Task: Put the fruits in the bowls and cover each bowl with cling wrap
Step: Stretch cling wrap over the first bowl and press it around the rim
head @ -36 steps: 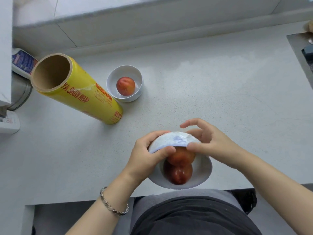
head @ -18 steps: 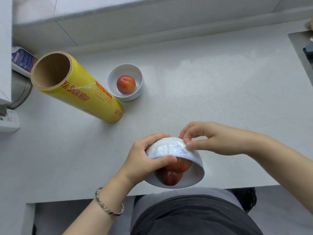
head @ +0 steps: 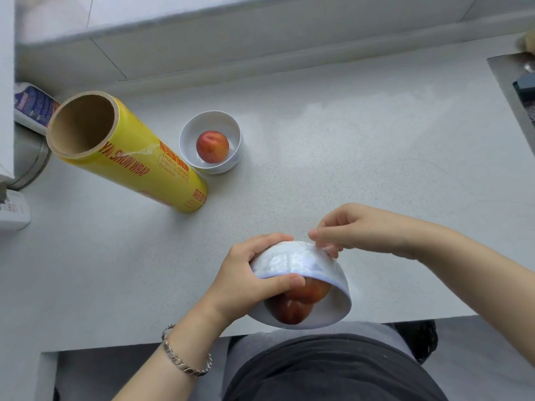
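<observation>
Left hand (head: pixel 240 282) fingers curl round the tilted bowl (head: pixel 330 309); right hand (head: pixel 367 230) fingers pinch cling wrap (head: pixel 292 257) at its base.

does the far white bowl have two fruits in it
No, the small round white bowl holds just one red fruit.

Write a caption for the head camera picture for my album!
The left hand holds a tilted bowl of two red fruits while the right hand pinches cling wrap at its outer wall.
</observation>
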A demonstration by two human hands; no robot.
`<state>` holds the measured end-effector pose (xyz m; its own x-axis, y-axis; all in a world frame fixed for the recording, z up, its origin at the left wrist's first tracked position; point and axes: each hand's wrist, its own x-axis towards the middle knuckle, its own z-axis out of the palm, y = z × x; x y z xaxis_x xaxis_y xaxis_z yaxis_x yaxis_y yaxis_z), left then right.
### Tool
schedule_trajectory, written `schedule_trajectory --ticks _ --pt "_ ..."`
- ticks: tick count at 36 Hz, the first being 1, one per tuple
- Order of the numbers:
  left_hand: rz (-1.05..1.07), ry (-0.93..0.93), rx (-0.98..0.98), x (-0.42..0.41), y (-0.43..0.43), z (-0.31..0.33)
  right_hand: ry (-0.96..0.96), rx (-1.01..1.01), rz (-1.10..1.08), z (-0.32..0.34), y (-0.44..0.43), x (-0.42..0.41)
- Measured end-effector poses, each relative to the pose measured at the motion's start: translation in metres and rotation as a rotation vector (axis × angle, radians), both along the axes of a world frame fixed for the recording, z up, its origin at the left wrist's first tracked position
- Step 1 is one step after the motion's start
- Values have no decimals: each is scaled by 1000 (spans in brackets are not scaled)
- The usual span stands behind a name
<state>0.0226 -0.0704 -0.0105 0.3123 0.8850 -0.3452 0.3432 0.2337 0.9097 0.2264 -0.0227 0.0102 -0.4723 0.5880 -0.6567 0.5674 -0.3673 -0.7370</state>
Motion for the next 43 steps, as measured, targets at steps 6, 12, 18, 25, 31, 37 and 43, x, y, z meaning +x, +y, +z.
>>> schedule_trajectory --ticks 6,12,18,25,31,37,43 --pt "-34 2 -16 4 -3 -1 -139 -68 117 4 5 -1" --pt "-1 -26 -15 4 -6 -4 63 -65 -52 -1 -2 -6" --pt "26 3 23 2 -5 -5 280 127 -458 -18 -24 -21" --pt "32 13 94 0 -2 -1 234 349 -575 -27 -24 -29" --pt "53 43 192 -5 -4 -4 181 397 -460 -29 -18 -32" --pt "61 38 254 -8 -5 -3 166 298 -340 -28 -9 -32" --pt "82 21 270 -4 -12 -2 161 173 -352 -33 -6 -28"
